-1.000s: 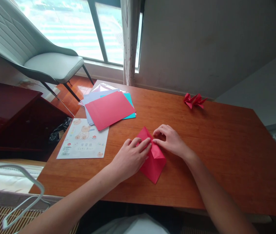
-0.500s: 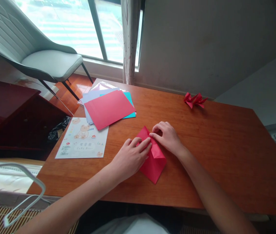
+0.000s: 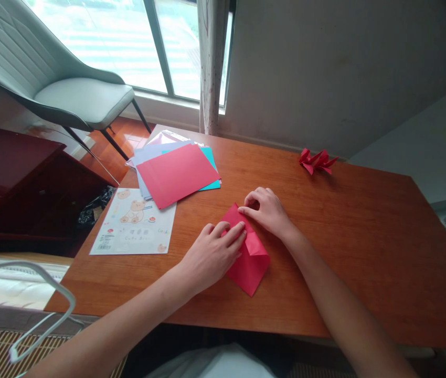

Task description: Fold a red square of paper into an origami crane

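Note:
A partly folded red paper (image 3: pixel 251 261) lies on the wooden table (image 3: pixel 364 252) in front of me. My left hand (image 3: pixel 211 254) rests flat on its left half, fingers stretched out and pressing it down. My right hand (image 3: pixel 267 210) sits at the paper's upper edge, fingers curled, its fingertips pressing along a crease near the top corner. The two hands almost touch over the paper.
A stack of coloured sheets (image 3: pixel 176 173) with a red one on top lies at the back left. A printed bear sheet (image 3: pixel 134 223) lies beside it. A folded red paper figure (image 3: pixel 317 160) sits at the back right. A grey chair (image 3: pixel 73 100) stands left.
My right hand has slid up and to the left along the paper's upper edge toward its top corner. The left hand has stayed in place on the paper.

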